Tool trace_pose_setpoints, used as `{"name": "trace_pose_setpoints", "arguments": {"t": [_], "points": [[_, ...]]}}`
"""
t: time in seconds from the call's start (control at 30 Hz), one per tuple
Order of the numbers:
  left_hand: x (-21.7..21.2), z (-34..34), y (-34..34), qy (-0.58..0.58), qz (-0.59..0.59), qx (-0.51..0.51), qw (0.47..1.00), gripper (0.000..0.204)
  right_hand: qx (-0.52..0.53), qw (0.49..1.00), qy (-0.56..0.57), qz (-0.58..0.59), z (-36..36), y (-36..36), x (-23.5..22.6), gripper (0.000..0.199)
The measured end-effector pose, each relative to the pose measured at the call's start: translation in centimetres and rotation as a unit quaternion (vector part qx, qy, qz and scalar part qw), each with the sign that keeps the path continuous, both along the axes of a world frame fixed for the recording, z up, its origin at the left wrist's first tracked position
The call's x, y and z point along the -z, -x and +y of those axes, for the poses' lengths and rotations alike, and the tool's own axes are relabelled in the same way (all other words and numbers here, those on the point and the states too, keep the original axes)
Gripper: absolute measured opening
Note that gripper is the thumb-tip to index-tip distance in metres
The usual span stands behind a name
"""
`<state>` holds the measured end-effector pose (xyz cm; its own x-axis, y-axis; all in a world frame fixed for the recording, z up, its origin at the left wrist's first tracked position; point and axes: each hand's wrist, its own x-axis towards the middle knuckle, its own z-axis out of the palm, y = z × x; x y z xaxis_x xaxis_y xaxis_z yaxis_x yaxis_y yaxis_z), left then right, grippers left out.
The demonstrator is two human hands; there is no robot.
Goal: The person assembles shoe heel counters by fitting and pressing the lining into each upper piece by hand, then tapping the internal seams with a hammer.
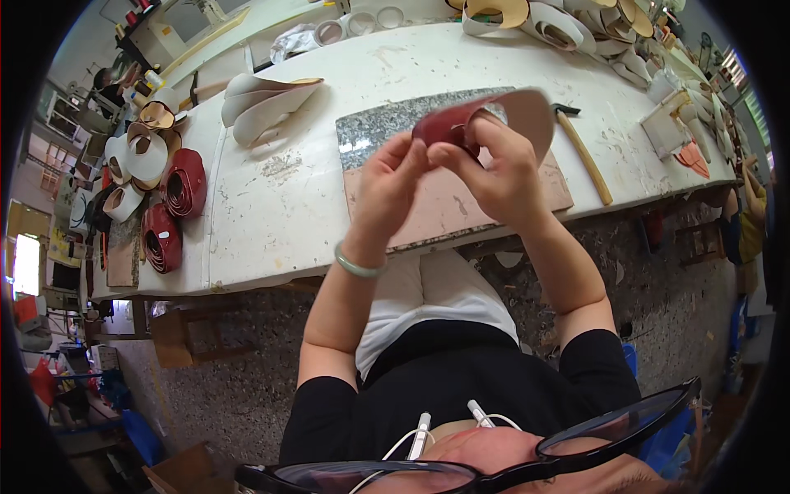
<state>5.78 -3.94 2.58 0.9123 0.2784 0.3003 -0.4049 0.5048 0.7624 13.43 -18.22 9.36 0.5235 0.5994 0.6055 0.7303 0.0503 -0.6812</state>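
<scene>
A dark red leather shoe upper (443, 123) with a pale lining is held up between my two hands. My left hand (385, 185) pinches its left end between thumb and fingers. Tucked into the upper's opening are the fingers of my right hand (504, 169), with the thumb on the near edge. The pale flap at its right side is slightly smeared by motion. Below lies a speckled grey stone slab (358, 136), whose nearer part is covered by a pinkish board (444, 210). A wooden-handled hammer (586, 160) rests to the right of the slab.
Stacked red uppers (183, 185) stand at the table's left, near rolled white pieces (146, 156). Folded white pieces (267, 107) lie behind my left hand. More pale uppers (559, 29) and tape rolls (360, 23) line the far edge. A white box (668, 132) stands right.
</scene>
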Motion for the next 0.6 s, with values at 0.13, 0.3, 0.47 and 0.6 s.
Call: {"name": "trace_pose_setpoints", "arguments": {"t": [0.13, 0.3, 0.47, 0.6], "points": [[-1.2, 1.7, -0.5, -0.139, 0.148, -0.137, 0.969, 0.033, -0.065, 0.983, 0.137, 0.104, 1.7, -2.2, 3.2, 0.03], [3.5, 3.5, -0.4, -0.545, 0.135, -0.182, 0.807, 0.048, -0.208, 0.938, 0.199, 0.195, 2.1, -5.6, 10.0, 0.025], [3.9, 4.0, 0.4, -0.484, 0.179, -0.112, 0.849, 0.054, -0.176, 0.964, 0.198, 0.006, -0.1, -7.2, 11.2, 0.029], [4.7, 3.4, -0.1, -0.514, 0.165, -0.105, 0.835, 0.067, -0.189, 0.958, 0.214, -0.037, -0.1, -7.5, 11.0, 0.025]]}}
